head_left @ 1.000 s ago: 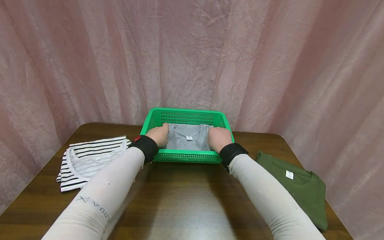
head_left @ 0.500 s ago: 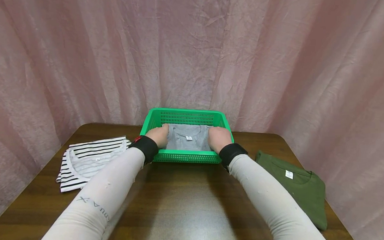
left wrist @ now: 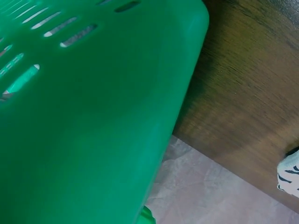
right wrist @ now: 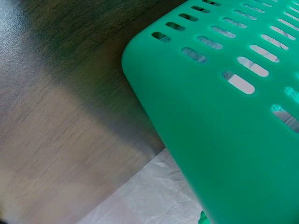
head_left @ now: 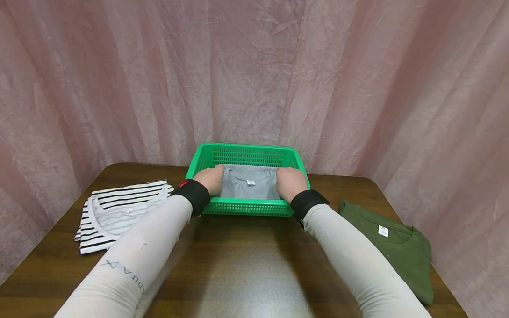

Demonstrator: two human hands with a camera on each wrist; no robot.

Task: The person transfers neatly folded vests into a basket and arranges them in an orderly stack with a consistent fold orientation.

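One grey shirt lies in the green basket, between left hand and right hand. Both hands curled: left pinches its near side, right grips the opposite side. On the desk: striped shirt left of the left hand; olive shirt right of the right hand.
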